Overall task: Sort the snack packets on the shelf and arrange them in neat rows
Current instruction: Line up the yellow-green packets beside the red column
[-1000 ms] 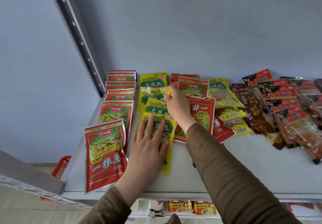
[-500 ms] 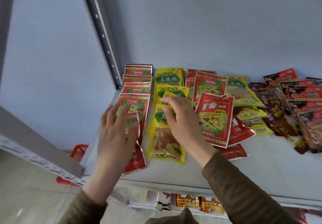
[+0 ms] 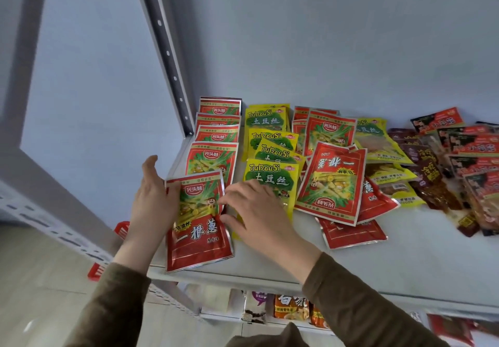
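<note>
Left hand: we see it at the left edge of the front red packet, fingers fairly straight and wide, thumb lifted; the grip looks loose, touching the packet's side rather than closing round it
Right hand: we find it on the packet's right edge, fingertips pressing there, fingers spread and only lightly bent, nothing clasped
Front red packet: lies flat at the shelf front, left end, lowest in the red row that runs back to the wall
Yellow packets: a second row just beside the red one, overlapping, one tilted
Loose red packets: a jumble right of the yellow row, one upside down
Dark packets: heaped at the far right, unsorted
Lower shelf packets: we glimpse a few beneath
</note>
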The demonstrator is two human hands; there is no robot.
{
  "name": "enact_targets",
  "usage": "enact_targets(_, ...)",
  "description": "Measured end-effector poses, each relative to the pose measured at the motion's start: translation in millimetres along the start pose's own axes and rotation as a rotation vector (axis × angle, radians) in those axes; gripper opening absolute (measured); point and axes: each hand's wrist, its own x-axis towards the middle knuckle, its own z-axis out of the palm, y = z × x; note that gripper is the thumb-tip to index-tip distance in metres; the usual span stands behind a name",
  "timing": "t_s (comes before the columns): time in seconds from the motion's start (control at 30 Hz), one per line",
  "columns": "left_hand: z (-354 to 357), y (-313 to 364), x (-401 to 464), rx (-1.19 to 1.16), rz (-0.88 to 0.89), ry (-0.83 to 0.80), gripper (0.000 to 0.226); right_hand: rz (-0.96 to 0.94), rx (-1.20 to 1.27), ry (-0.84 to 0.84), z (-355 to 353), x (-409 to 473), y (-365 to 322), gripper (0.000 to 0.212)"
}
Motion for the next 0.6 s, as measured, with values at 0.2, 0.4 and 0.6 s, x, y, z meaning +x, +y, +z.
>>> enact_targets(0.2,2,16,24,-0.275,0.018,0.058,0.036,-0.003,-0.018,0.105,-3,-7,-9,0.046)
enact_targets(0.4,6,25,37,-0.271,0.053,0.018,0.038,-0.111,-0.033,-0.06,7,-10,-26,0.04)
enact_targets(0.6,8,22,38,-0.279,0.031,0.075,0.042,-0.217,0.084,-0.116,19,-9,-41,0.037)
